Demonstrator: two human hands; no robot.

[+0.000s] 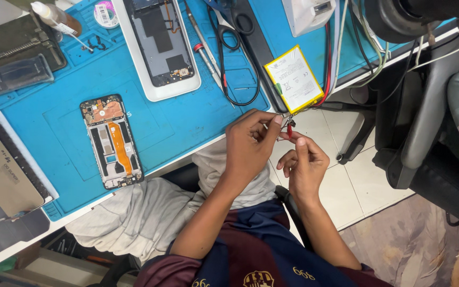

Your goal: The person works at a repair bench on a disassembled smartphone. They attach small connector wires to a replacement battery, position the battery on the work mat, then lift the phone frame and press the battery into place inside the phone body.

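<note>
One blue mat [197, 114] covers the white table [208, 144] above tiled floor [346, 186].

The flat phone battery [294, 79], white-faced with a yellow rim, lies tilted at the blue mat's right edge, near the table's front. A small red clip [289, 129] hangs just below its near corner, past the table edge.

Bright even light, soft short shadows, mild glare on blue mat [187, 122], sharp focus, slight edge distortion
</note>
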